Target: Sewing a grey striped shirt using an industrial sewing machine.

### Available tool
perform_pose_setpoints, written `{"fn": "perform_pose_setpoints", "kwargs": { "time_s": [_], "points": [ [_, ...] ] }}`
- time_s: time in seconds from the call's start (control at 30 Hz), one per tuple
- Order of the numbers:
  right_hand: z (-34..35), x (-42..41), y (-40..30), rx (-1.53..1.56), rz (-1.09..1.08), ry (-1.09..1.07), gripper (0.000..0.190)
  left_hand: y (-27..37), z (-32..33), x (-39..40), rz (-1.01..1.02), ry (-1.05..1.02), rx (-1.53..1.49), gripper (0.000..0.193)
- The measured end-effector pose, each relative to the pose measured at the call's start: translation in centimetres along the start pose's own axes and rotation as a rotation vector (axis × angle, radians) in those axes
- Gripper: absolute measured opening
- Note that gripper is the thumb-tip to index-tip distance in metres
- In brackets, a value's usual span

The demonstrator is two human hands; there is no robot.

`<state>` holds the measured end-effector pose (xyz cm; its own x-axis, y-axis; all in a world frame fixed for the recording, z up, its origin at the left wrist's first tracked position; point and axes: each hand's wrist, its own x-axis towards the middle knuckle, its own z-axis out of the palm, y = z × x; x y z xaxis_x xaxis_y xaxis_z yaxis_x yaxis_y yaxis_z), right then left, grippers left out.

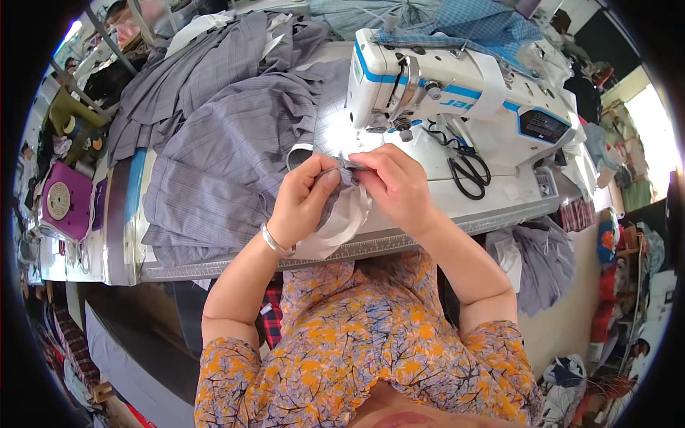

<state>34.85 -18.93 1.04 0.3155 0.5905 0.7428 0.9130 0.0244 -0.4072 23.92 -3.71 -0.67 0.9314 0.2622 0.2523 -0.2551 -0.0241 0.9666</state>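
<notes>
A grey striped garment [214, 144] lies bunched on the sewing table, its stripes running across the folds. My left hand [310, 195] pinches an edge of this cloth between thumb and forefinger. Close beside it, my right hand [393, 179] grips the same edge with its fingertips. White fabric [340, 219] hangs in a curve below both hands. Just beyond them stands a white and blue Jack sewing machine [428, 85], its lamp lighting the needle area. Fingers and folds hide the exact spot being pinched.
Black-handled scissors [471, 168] rest under the machine's arm. More grey cloth [235, 59] is piled at the back left, and blue checked fabric [449, 21] lies behind the machine. A ruler strip [374, 247] runs along the table's front edge. A purple device [67, 200] stands far left.
</notes>
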Motion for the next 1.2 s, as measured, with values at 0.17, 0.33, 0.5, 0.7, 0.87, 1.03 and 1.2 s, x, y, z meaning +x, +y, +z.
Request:
{"fn": "perform_pose_setpoints", "kwargs": {
  "time_s": [0.17, 0.33, 0.5, 0.7, 0.87, 1.03, 1.2],
  "points": [
    [-0.8, 0.3, -0.7, -0.136, -0.065, -0.015, 0.03, 1.0, -0.1, -0.2, 0.025, -0.037, 0.158, 0.008],
    [-1.3, 0.1, -0.9, -0.189, -0.088, -0.077, 0.029, 0.7, 0.3, -0.5, 0.315, 0.089, 0.496, 0.008],
    [-2.0, 0.1, -2.3, -0.36, -0.118, -0.081, 0.027, 1.3, 2.1, -0.9, 0.662, 0.376, 1.129, 0.014],
    [-3.5, -2.0, -2.6, -0.141, -0.289, 0.084, 0.034, 2.5, 2.8, -0.3, 0.741, 0.479, 0.986, 0.024],
    [-4.8, -1.9, -1.8, 0.204, 0.015, 0.286, 0.05, 2.8, 4.3, -0.1, 0.894, 0.312, 0.92, 0.03],
    [-5.0, -3.0, 0.1, 0.442, 0.073, 0.03, 0.032, 2.7, 6.4, -0.7, 0.876, 0.16, 0.932, 0.029],
    [-6.8, -2.3, 0.4, 0.507, 0.141, -0.066, 0.026, 5.6, 7.4, -1.5, 0.547, -0.022, 0.899, 0.025]
  ]
}}
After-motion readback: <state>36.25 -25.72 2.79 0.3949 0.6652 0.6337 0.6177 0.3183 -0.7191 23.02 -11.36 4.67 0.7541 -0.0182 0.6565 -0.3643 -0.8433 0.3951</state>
